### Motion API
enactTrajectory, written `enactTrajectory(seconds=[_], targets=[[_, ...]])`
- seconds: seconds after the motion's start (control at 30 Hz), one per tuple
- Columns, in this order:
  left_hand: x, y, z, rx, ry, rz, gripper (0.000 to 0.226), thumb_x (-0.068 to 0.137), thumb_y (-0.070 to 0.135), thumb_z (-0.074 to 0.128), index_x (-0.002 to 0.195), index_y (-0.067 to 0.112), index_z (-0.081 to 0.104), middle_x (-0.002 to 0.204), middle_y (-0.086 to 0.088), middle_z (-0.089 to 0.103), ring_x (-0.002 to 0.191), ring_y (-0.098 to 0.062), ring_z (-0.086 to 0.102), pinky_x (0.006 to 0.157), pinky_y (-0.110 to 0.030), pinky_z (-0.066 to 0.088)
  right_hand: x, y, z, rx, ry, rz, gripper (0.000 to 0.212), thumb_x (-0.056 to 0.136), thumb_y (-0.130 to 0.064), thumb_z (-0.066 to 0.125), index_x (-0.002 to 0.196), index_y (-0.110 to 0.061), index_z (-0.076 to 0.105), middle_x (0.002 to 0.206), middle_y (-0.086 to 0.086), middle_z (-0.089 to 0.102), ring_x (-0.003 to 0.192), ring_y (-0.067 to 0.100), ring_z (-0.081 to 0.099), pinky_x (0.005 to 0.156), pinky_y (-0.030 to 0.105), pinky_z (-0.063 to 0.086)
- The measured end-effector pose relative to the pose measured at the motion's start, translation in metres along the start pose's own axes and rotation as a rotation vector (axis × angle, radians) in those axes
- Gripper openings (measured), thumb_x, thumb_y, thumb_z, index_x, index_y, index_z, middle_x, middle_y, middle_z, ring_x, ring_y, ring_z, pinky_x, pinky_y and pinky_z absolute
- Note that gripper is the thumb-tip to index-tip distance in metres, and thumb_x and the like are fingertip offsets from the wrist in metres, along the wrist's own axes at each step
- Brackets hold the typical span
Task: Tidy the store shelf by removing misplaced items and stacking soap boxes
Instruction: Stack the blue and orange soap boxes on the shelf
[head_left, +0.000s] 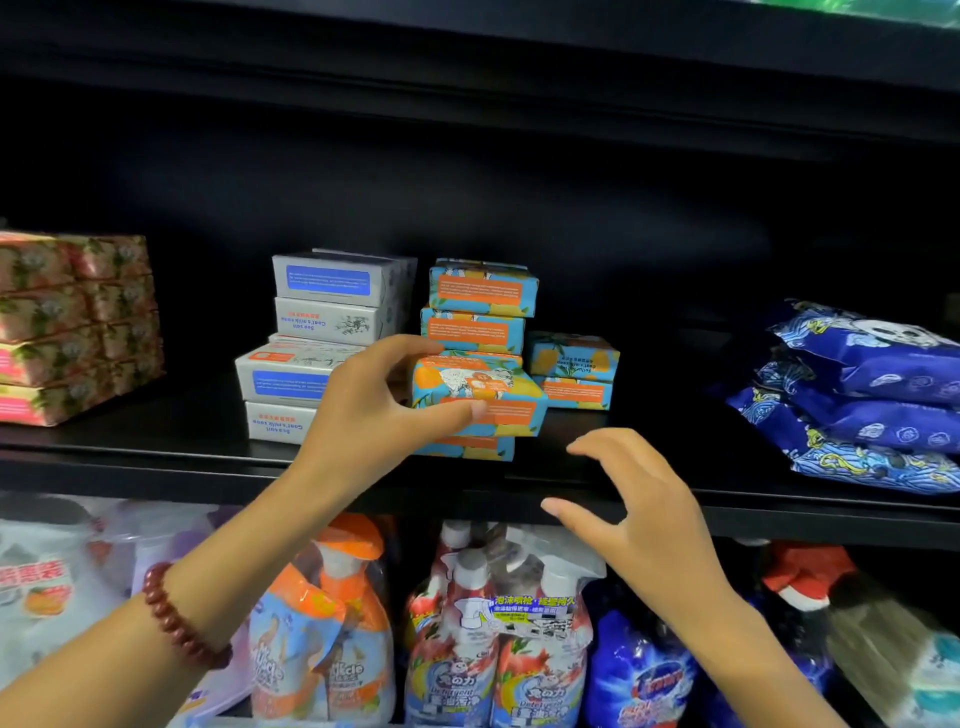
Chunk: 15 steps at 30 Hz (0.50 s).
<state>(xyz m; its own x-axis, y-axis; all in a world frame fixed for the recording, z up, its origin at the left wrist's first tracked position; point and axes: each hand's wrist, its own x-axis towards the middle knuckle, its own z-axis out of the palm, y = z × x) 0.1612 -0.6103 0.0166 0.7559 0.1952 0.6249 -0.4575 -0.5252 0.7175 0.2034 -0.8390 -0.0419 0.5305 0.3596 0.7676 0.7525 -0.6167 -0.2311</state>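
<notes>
This is a shop. Black shelves (156, 473) carry many copies of the same goods. White soap boxes (332, 283), blue-and-orange soap boxes (483, 288) and pink flowered boxes (72, 322) stand in stacks, and blue packets (872, 415) are heaped at the right. Shrink-wrapped spray bottles (519, 639) with printed labels crowd the level below.

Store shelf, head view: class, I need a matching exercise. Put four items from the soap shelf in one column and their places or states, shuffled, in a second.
1. pink floral boxes
2. white soap boxes
3. dark blue packs
4. front blue-and-orange soap box

A. gripped by the left hand
B. right end of the shelf
C. left end of the shelf
D. stacked left of centre

Pairs: 1-C, 2-D, 3-B, 4-A.
</notes>
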Motion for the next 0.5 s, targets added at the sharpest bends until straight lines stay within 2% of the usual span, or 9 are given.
enactTrajectory(seconds=[0.13,0.2,0.33,0.4,0.5], targets=[[0.006,-0.008,0.003,0.101,-0.040,-0.020,0.068,0.057,0.054,0.072,0.115,0.022,0.058,0.105,0.012,0.063,0.091,0.000,0.063,0.068,-0.010,0.052,-0.004,0.006,0.006,-0.168,-0.034,-0.059,0.044,0.078,-0.058,0.049,0.098,-0.022,0.065,0.099,-0.012,0.062,0.096,0.001,0.050,0.071,0.013,0.041],[0.004,-0.009,0.004,0.182,-0.023,0.057,0.065,0.059,0.056,0.067,0.113,0.020,0.061,0.108,0.011,0.060,0.095,0.000,0.060,0.074,-0.010,0.049,-0.004,0.007,0.007,-0.163,-0.027,-0.058,0.043,0.078,-0.058,0.049,0.097,-0.023,0.066,0.098,-0.012,0.062,0.095,0.002,0.050,0.069,0.012,0.042],[0.002,-0.016,0.003,0.322,0.030,0.257,0.049,0.073,0.050,0.062,0.107,0.015,0.068,0.112,0.008,0.058,0.102,0.002,0.050,0.083,0.000,0.037,-0.005,0.008,0.007,-0.157,-0.029,-0.060,0.042,0.079,-0.057,0.049,0.096,-0.023,0.066,0.097,-0.013,0.062,0.094,0.000,0.050,0.068,0.011,0.040],[0.002,-0.021,0.004,0.353,0.049,0.278,0.043,0.077,0.045,0.063,0.106,0.014,0.068,0.110,0.005,0.062,0.100,0.001,0.051,0.084,-0.002,0.038,-0.005,0.008,0.008,-0.155,-0.031,-0.060,0.042,0.079,-0.057,0.049,0.096,-0.023,0.066,0.096,-0.014,0.062,0.093,0.000,0.050,0.067,0.008,0.038],[0.001,-0.022,0.006,0.378,0.078,0.277,0.038,0.080,0.039,0.064,0.107,0.012,0.067,0.110,0.001,0.064,0.102,-0.008,0.056,0.085,-0.013,0.041,-0.006,0.008,0.007,-0.153,-0.026,-0.055,0.042,0.079,-0.057,0.049,0.095,-0.023,0.067,0.096,-0.014,0.062,0.092,-0.001,0.050,0.067,0.005,0.035]])
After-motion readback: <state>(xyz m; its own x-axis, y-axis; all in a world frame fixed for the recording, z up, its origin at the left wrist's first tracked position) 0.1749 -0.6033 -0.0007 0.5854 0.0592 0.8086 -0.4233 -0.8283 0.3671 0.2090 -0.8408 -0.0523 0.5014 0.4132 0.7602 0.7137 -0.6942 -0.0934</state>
